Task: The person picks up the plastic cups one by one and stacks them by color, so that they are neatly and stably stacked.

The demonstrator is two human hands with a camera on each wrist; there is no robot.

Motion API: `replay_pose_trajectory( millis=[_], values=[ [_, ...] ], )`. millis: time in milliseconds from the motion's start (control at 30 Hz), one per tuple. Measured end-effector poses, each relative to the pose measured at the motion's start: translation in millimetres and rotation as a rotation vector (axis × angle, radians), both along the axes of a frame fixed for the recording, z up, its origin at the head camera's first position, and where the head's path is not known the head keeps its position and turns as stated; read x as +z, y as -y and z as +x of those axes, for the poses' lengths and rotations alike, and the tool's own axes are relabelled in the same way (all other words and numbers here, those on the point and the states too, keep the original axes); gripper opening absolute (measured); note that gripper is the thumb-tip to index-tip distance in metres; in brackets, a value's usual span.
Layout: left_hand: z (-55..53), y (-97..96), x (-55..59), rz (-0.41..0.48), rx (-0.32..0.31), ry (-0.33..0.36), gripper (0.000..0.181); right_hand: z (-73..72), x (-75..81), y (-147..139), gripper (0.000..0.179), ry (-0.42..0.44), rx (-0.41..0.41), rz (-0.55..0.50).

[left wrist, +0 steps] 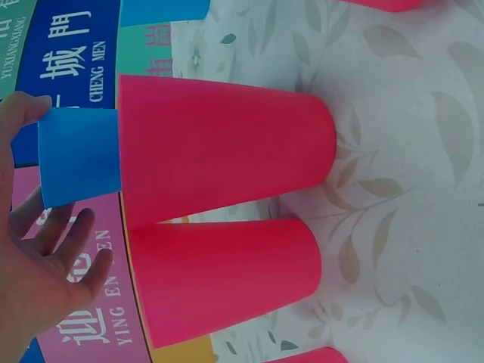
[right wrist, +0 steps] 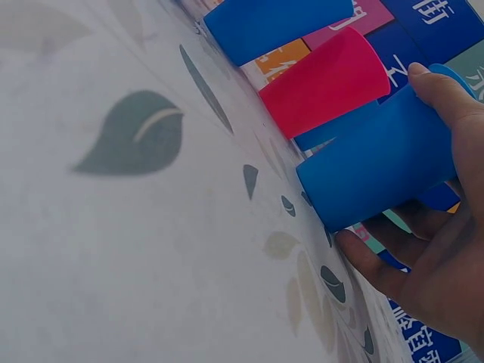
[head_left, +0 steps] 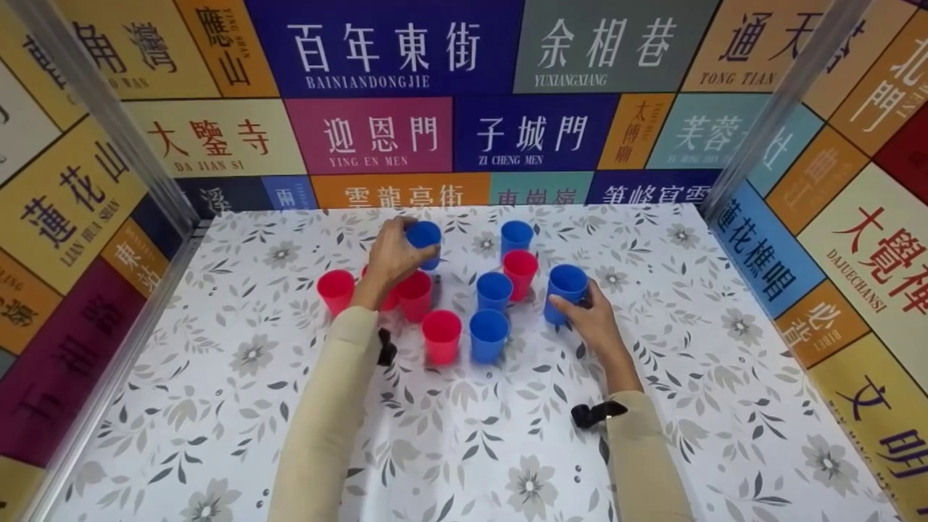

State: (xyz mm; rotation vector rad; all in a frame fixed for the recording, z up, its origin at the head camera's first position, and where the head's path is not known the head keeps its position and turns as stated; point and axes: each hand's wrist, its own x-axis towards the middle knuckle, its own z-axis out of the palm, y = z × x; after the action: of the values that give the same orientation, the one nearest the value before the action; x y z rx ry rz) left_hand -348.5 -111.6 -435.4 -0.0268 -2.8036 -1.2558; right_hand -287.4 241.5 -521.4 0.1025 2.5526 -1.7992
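At the back of the table, my left hand [head_left: 391,255] holds a blue cup [head_left: 425,238] between thumb and fingers. In the left wrist view that blue cup [left wrist: 82,155] is partly covered by a red cup [left wrist: 227,147] in front. Over on the right, my right hand [head_left: 596,313] grips another blue cup [head_left: 568,284], its mouth upward. The right wrist view has the thumb near this blue cup's [right wrist: 378,159] rim and fingers around its far side. Below my left hand stand red cups [head_left: 415,297], one mostly hidden by the wrist.
Between the hands stand a front red cup [head_left: 441,338], a front blue cup [head_left: 489,337], a middle blue cup [head_left: 494,292], a red cup [head_left: 520,275] and a rear blue cup [head_left: 516,235]. A red cup [head_left: 336,291] is leftmost. Printed walls [head_left: 380,134] border the flowered tabletop [head_left: 464,449].
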Motion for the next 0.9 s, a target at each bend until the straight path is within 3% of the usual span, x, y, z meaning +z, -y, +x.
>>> replay_pose_trajectory(
  millis=[467, 900],
  values=[
    [7.5, -14.2, 7.8, 0.063, -0.046, -0.072, 0.072, 0.6, -0.1, 0.3, 0.087, -0.004, 0.016, -0.012],
    [17.2, -46.2, 20.7, 0.093, -0.095, -0.082, 0.072, -0.2, -0.1, 0.6, 0.087, 0.001, 0.007, -0.016]
  ],
)
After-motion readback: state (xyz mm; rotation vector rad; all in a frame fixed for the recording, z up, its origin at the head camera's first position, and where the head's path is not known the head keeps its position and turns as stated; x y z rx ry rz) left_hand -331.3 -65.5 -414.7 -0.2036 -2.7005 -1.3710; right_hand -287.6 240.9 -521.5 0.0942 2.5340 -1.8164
